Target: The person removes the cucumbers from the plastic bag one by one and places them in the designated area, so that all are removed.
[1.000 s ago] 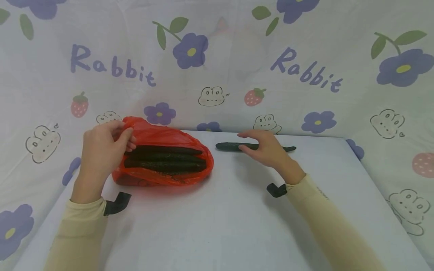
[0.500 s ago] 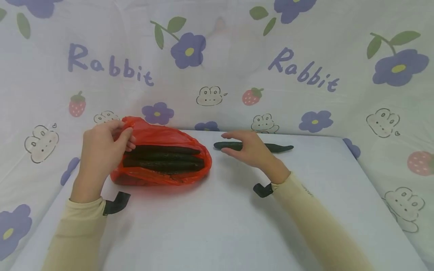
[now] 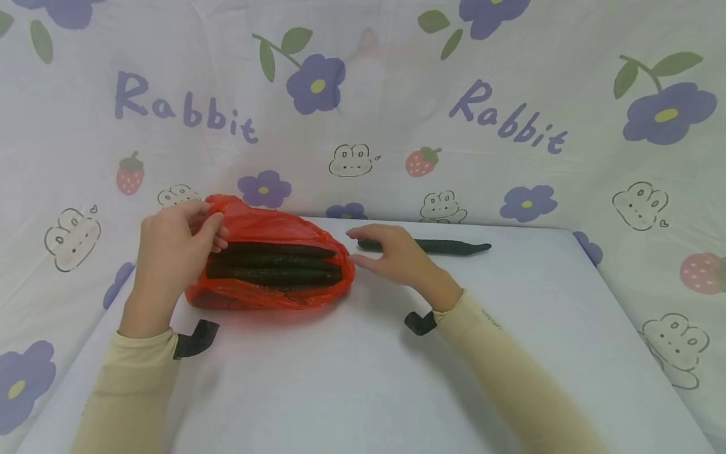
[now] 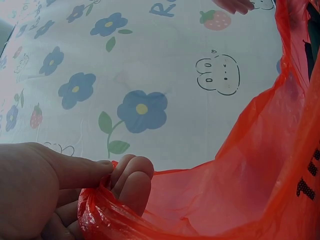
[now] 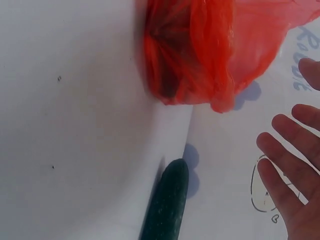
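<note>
A red plastic bag (image 3: 261,221) lies on its side with its mouth toward me, several dark green cucumbers (image 3: 278,268) side by side within. My left hand (image 3: 176,258) pinches the bag's edge at the upper left; the left wrist view shows thumb and fingers (image 4: 132,180) gathering the film. My right hand (image 3: 397,255) holds nothing, its fingers spread, with the fingertips right at the bag's right end. Behind it on the table lies a single cucumber (image 3: 454,247), its left part partly covered by the hand; its rounded end also appears in the right wrist view.
The white table (image 3: 363,384) ends at a back edge just beyond the single cucumber. A white cloth (image 3: 386,94) printed with flowers, rabbits and strawberries hangs behind and around it. Black camera mounts (image 3: 195,340) stick out from both wrists.
My right hand has moved left, from over the single cucumber to the bag's right end, without picking the cucumber up. My left hand has kept its pinch on the bag in place.
</note>
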{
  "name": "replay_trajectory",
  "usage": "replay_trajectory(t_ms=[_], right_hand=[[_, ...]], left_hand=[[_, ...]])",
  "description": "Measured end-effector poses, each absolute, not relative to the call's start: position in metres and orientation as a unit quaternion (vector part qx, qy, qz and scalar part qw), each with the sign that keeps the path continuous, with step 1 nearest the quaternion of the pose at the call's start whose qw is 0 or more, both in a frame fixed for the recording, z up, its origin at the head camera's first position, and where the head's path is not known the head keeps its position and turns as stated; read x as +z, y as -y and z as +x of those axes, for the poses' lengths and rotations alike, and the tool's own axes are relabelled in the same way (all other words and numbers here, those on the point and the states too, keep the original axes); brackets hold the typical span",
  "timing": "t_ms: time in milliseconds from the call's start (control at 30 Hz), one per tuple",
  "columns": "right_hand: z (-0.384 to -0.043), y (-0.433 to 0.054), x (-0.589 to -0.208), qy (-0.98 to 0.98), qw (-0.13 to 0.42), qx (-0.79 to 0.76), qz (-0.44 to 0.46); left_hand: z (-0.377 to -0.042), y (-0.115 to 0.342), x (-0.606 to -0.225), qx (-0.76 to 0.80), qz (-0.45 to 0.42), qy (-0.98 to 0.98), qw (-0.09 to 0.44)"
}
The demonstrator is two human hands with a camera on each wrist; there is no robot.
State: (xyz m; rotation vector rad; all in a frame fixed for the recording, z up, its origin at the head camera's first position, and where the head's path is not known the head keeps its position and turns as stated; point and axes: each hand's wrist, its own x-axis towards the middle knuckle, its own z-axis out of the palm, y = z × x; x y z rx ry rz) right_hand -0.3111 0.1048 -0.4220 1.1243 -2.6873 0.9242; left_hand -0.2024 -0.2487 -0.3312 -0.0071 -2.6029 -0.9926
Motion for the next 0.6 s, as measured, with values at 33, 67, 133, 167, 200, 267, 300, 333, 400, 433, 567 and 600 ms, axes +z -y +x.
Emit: replay_trajectory(t_ms=[33,67,133,167,200,267,300,333,400,433,567,600], right_hand=[[-0.311,-0.104,-0.423,0.878,0.039,0.303,0.368],[-0.310,-0.103,-0.424,0.877,0.037,0.305,0.369],[-0.310,-0.100,-0.425,0.874,0.035,0.308,0.374],[-0.310,-0.099,-0.425,0.873,0.036,0.308,0.378],[-0.310,-0.098,-0.426,0.871,0.038,0.308,0.382],[-0.311,-0.095,-0.427,0.865,0.041,0.311,0.392],[-0.311,-0.094,-0.427,0.862,0.042,0.312,0.398],[-0.311,-0.092,-0.427,0.859,0.042,0.313,0.403],[-0.312,-0.089,-0.428,0.854,0.039,0.317,0.412],[-0.312,-0.087,-0.428,0.852,0.035,0.318,0.415],[-0.312,-0.083,-0.428,0.850,0.023,0.324,0.415],[-0.312,-0.082,-0.428,0.850,0.021,0.325,0.414]], left_hand=[[-0.202,0.249,-0.331,-0.350,-0.004,0.920,0.178],[-0.202,0.249,-0.331,-0.349,-0.005,0.920,0.179],[-0.202,0.249,-0.331,-0.347,-0.007,0.920,0.181],[-0.202,0.249,-0.331,-0.346,-0.008,0.920,0.182],[-0.202,0.249,-0.331,-0.346,-0.009,0.920,0.183],[-0.202,0.249,-0.331,-0.345,-0.008,0.921,0.183],[-0.202,0.249,-0.331,-0.345,-0.008,0.921,0.183],[-0.202,0.249,-0.331,-0.345,-0.008,0.921,0.183],[-0.202,0.249,-0.331,-0.345,-0.007,0.921,0.183],[-0.202,0.249,-0.331,-0.345,-0.007,0.921,0.182],[-0.203,0.249,-0.332,-0.345,-0.005,0.921,0.181],[-0.203,0.249,-0.332,-0.344,-0.006,0.921,0.182]])
